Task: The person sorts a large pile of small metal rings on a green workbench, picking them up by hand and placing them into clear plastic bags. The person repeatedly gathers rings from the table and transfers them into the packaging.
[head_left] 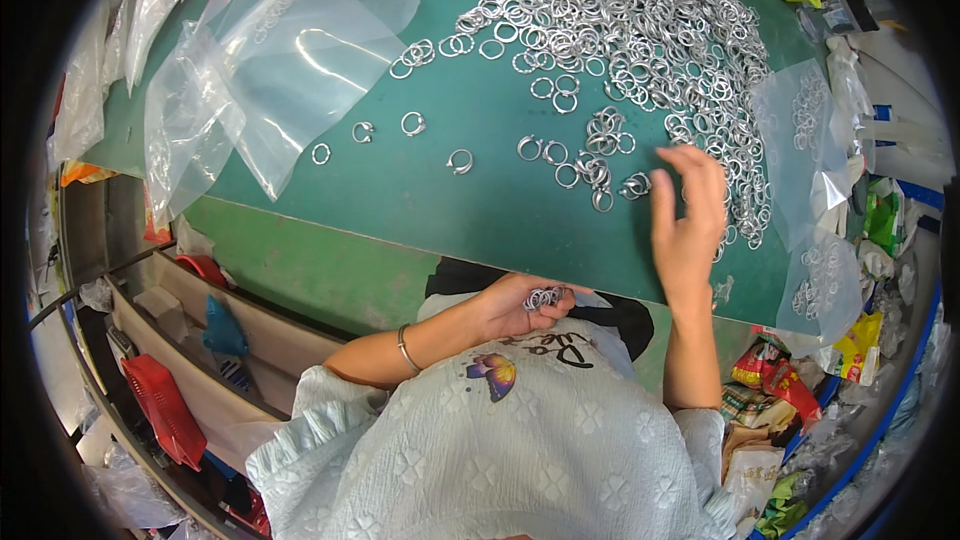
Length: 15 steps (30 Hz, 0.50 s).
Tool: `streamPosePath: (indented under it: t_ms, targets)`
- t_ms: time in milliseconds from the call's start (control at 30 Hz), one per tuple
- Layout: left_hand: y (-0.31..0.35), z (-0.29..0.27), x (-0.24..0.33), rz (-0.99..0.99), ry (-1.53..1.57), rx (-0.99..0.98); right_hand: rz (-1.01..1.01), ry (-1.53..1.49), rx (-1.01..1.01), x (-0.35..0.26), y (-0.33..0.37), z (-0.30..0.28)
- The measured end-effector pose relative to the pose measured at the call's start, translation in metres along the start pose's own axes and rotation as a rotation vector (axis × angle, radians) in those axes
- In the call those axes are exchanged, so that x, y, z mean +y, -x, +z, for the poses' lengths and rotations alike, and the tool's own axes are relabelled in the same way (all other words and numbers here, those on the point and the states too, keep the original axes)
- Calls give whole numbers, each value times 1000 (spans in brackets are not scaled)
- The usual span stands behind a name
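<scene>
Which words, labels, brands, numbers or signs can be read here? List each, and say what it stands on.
Shirt: dark script lettering, above and right of a butterfly print; wording not copied out.
Red packet: markings too small and blurred to read.
Yellow packet: the same.
Green packet: the same.
Rings: no text to be made out.

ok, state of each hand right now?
Left hand: closed, holding several silver rings.
Right hand: open, thumb and fingers apart, near a small ring cluster.
</scene>
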<state>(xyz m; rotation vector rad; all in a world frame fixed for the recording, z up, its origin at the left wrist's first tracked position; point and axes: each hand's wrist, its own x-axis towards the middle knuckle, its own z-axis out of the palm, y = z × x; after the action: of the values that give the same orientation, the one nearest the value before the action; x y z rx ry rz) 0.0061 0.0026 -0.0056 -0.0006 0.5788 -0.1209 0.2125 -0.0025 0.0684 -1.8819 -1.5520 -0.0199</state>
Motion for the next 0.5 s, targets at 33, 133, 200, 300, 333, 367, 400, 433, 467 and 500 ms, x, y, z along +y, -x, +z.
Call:
streamPosePath:
  t_ms: [33, 133, 200, 300, 333, 367, 400, 433, 467, 500]
  targets:
    - [-1, 0, 0, 2, 1, -1, -63, -52, -79, -10, -1, 1]
    - [-2, -2, -1, -2, 5, -5, -141, -8, -239, -26, 0, 8]
    - [-1, -1, 1, -5, 6, 0, -84, -9, -244, -12, 8, 15]
    - [1, -5, -1, 17, 34, 12, -14, 188, -123, 6, 8, 7]
    - [-1, -12, -4, 28, 61, 3, -13, 223, -127, 4, 8, 5]
    - [-2, -14, -4, 31, 83, -12, -33, 176, -143, 0, 6, 5]
    - [-2, -13, -4, 37, 74, 15, -54, 129, -159, -7, 4, 8]
    - [-3, -11, -5, 43, 66, 43, -75, 81, -176, -15, 2, 10]
    - [-2, -9, -4, 43, 57, 67, -76, 22, -238, -22, -4, 12]
    - [-2, -11, -4, 46, 44, 47, -124, 11, -261, -28, -12, 17]
